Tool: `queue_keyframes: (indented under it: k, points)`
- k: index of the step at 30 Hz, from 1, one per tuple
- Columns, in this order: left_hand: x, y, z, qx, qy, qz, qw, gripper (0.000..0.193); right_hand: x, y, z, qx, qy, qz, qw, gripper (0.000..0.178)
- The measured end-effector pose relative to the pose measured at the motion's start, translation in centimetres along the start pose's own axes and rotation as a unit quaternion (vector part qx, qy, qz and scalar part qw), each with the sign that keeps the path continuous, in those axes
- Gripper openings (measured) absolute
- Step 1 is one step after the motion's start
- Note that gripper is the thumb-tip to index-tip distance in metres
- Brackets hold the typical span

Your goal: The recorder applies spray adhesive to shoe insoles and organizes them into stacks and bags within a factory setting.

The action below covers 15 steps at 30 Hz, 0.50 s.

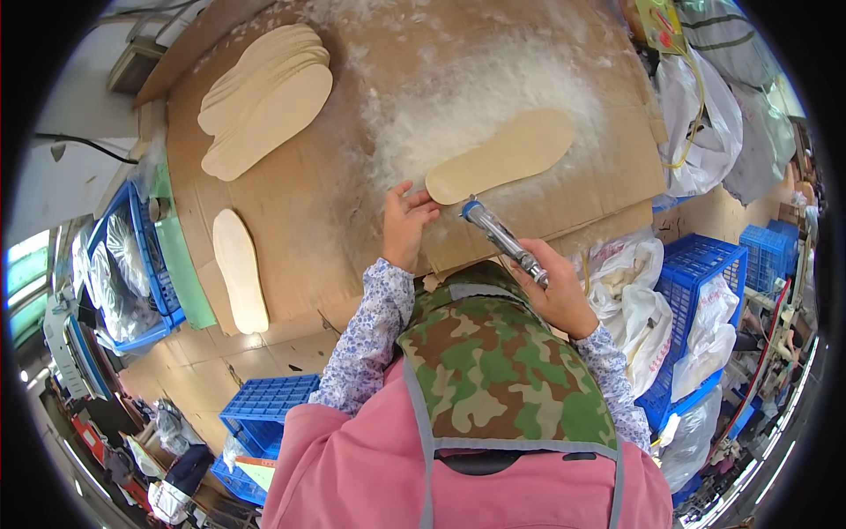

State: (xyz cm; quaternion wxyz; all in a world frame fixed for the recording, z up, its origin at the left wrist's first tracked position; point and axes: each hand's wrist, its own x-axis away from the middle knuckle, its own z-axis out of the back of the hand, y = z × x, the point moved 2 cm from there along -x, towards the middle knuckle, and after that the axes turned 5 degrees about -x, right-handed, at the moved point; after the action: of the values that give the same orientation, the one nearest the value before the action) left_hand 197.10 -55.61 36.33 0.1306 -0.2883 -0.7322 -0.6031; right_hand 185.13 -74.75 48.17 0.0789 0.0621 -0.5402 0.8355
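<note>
A beige shoe insole (502, 159) lies flat on the cardboard sheet (291, 203), its narrower end toward me, over a patch of white fuzzy residue (458, 101). My left hand (408, 225) is beside that end, fingers apart, fingertips at or touching its edge; whether any slip under it cannot be seen. In my right hand (555, 286) is a silver tube-shaped tool (502, 234) with a blue collar, its exact kind unclear. The tool slants up and left, its tip just by the insole's near edge.
At the far left, a stack of insoles (273, 97) lies fanned out; a single insole (238, 269) rests nearer. Blue plastic crates (696, 264) holding bagged items stand right of the cardboard, with another blue crate (154, 256) at left. A yellow hose (702, 93) hangs by white bags.
</note>
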Motion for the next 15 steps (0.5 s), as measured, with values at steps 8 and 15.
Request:
queue_keyframes:
  k: [8,15]
  points:
    - [0.0,0.0,0.1,-0.036,-0.011,-0.017,0.999,0.054,-1.0,0.7,1.5,-0.003,0.034,-0.026,0.999,0.031]
    - [0.0,0.3,-0.7,-0.075,-0.018,-0.037,0.996,0.046,-1.5,1.5,4.4,0.022,0.091,-0.048,0.995,0.027]
